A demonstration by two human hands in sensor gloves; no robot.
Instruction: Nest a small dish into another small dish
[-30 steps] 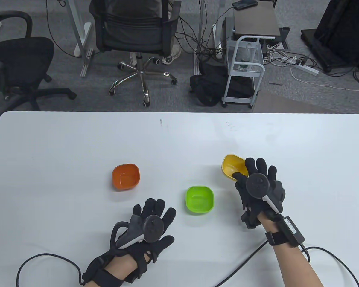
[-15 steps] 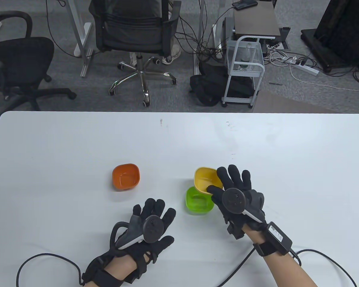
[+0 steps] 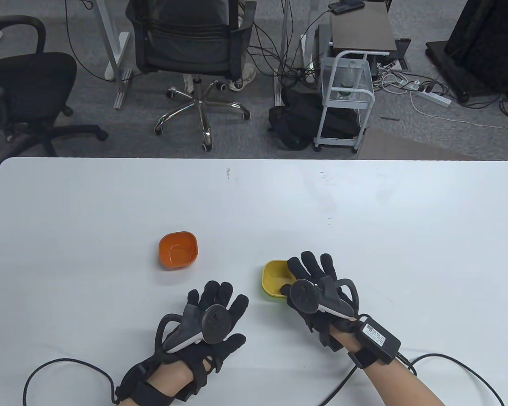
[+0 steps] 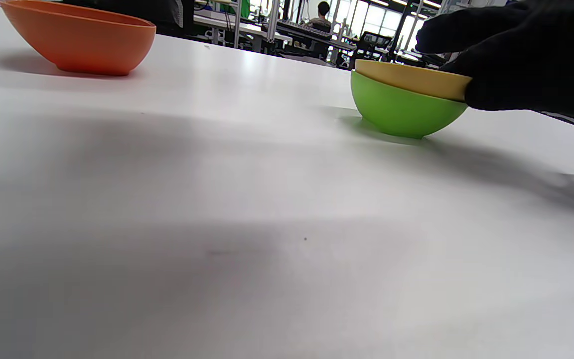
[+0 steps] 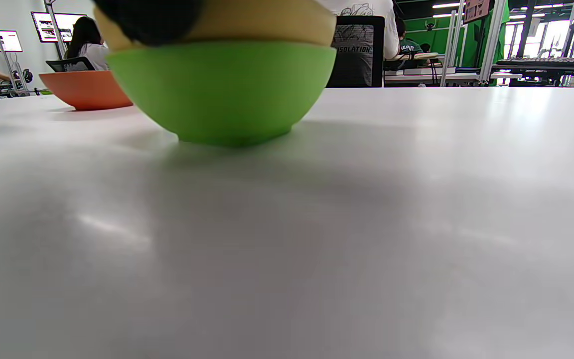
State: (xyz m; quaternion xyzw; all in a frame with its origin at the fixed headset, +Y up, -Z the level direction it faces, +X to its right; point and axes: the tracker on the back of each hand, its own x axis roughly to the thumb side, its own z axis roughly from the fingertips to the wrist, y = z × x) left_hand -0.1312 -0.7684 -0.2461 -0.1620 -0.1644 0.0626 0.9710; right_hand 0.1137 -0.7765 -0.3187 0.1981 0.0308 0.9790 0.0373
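While the yellow dish (image 3: 274, 279) sits inside the green dish (image 4: 400, 110), its rim is pinched by the right hand (image 3: 317, 292), with the thumb on the near side and the fingers (image 3: 311, 265) over the rim. The green dish stands on the table (image 3: 110, 203), nearer to the near edge than to the far one. The left hand (image 3: 211, 321) is laid flat on the table with fingers spread, and nothing is held by it. An orange dish (image 3: 178, 249) is placed left of the pair, well apart.

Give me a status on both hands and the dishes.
Right hand grips yellow dish, seated in green dish. Left hand flat, idle. Orange dish apart.
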